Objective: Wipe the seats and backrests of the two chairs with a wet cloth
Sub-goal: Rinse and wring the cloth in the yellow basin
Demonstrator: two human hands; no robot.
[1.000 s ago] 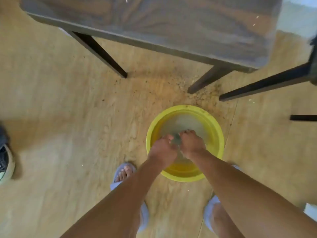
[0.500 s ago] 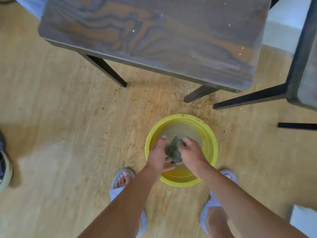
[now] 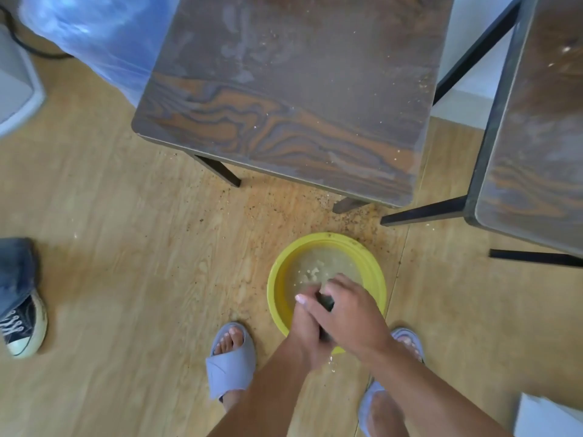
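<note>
Both hands are pressed together over the near side of a yellow basin (image 3: 372, 266) of cloudy water on the floor. My left hand (image 3: 307, 329) and my right hand (image 3: 353, 316) squeeze a dark green cloth (image 3: 326, 302), of which only a small bit shows between the fingers. Straight ahead stands a chair with a dusty, crumb-speckled wooden seat (image 3: 284, 99). A second chair's seat (image 3: 536, 146) is at the right edge. No backrest is in view.
Crumbs and grit lie on the wooden floor (image 3: 126, 247) between basin and chair. My feet wear blue slippers (image 3: 232, 361). Another person's sneaker (image 3: 23, 323) and jeans leg are at the left edge. A blue plastic bag (image 3: 104, 36) sits far left.
The hands have lifted the cloth out of the water and closed tightly around it, so less of it shows. My view has risen and shifted, showing more of both chair seats.
</note>
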